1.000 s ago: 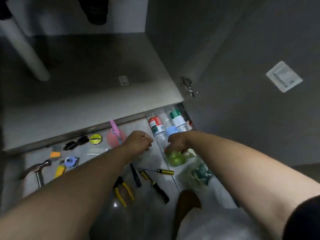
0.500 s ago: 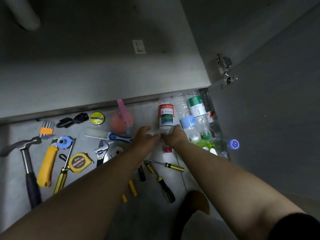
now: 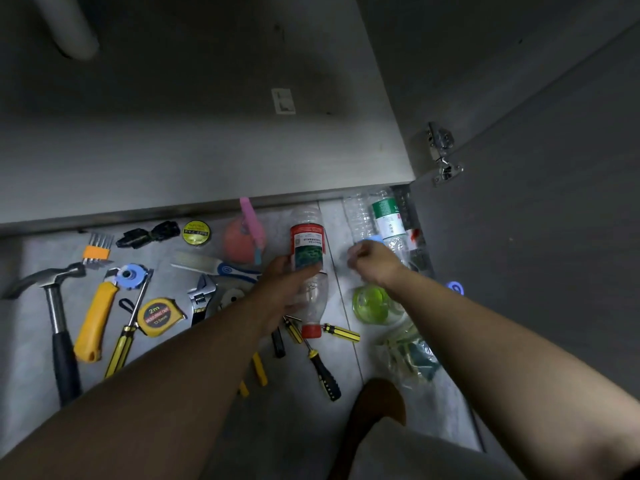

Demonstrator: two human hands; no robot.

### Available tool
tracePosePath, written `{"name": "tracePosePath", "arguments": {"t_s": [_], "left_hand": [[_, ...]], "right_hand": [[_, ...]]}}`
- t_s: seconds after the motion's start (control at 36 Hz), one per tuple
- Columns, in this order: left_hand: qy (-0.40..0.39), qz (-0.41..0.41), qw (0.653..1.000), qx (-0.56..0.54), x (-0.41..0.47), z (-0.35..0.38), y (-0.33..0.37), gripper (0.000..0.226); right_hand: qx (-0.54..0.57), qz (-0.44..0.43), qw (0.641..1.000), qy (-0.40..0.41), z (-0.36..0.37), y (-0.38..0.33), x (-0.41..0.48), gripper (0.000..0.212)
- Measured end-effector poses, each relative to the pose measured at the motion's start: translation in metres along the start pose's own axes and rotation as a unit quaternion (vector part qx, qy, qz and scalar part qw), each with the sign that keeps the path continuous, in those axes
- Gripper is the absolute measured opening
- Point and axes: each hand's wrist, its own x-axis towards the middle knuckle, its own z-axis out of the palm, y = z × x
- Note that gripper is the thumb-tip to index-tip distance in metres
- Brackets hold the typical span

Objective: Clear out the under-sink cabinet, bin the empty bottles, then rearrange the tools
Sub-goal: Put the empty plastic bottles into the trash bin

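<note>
Left hand (image 3: 287,289) grip wraps the red-label bottle (image 3: 308,251), over the floor (image 3: 31,358) by the screwdrivers (image 3: 341,333). Its long axis runs near-far, with the red cap toward the person and the base toward the cabinet. Right hand (image 3: 372,263) is curled at the blue-label bottle (image 3: 372,239); can't tell if it grips.

Grey tiled floor (image 3: 27,393) is seen at bottom, w/ a grout line run front to back near centre; a white pipe (image 3: 69,29) is cut off by the frame top L; a small white sticker (image 3: 283,101) is stuck flat further R; a metal hinge (image 3: 441,154) is fixed upper R; a small blue ring (image 3: 456,288) is seen below it, blurred.
</note>
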Motion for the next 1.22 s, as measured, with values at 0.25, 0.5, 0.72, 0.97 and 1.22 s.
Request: {"name": "tracePosePath", "arguments": {"t_s": [0.25,0.5,0.72,0.97,1.22], "left_hand": [[-0.023,-0.016,0.999,-0.029,0.008,0.002,-0.011,0.043],[-0.022,-0.044,0.998,-0.039,0.016,0.002,-0.02,0.045],[-0.039,-0.033,0.999,-0.017,-0.02,0.027,0.008,0.05],[-0.137,0.061,0.989,-0.014,-0.13,0.062,0.043,0.042],[-0.126,0.178,0.958,0.184,-0.234,0.114,0.082,0.035]], "right_hand": [[-0.052,0.115,0.982,0.137,0.009,0.005,0.055,0.075],[-0.088,0.13,0.985,0.067,0.033,0.001,0.061,0.081],[0.116,0.175,0.977,-0.048,-0.031,-0.03,0.001,0.066],[0.125,0.128,0.981,-0.072,-0.125,-0.025,-0.135,0.052],[0.031,-0.003,0.997,0.077,-0.191,0.01,-0.298,0.044]]}}
